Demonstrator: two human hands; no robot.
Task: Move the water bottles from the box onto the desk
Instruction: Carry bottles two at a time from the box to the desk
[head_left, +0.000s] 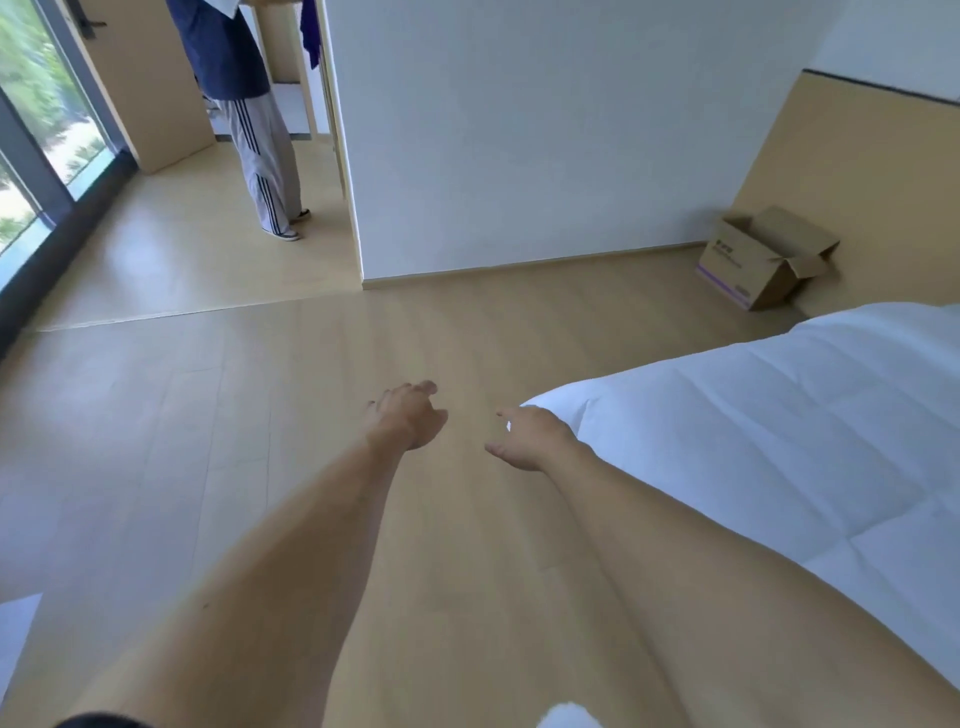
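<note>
Head view: the cardboard box (763, 257) sits on the floor (260, 415) far ahead and off to the right of both hands, in the corner between the white wall (545, 130) and the tan panel (857, 182), just past the far end of the bed (779, 441). It is well apart from either hand — nothing is within reach yet. Its flaps are open and its top faces up; its longer side runs roughly along the wall, slanting away to the right. Whether any water bottles are inside cannot be told from here, since the interior is in shadow and too small to read. No desk shows in this view.

The right hand (530, 439) is the nearer of the two to the box, held out just beside the corner of the bed, with nothing in it. Its fingers are loosely spread and relaxed, the thumb pointing left. The left hand (408, 418) lies just to the left of it, also out over bare floor, fingers gently curled forward and holding nothing — it touches nothing either.

My reading is that the coming move is an approach: walking forward and right along the bed edge until the box is underfoot, then reaching down into it.

Far to the left of the hands, another person (254, 130) stands by a doorway.
</note>
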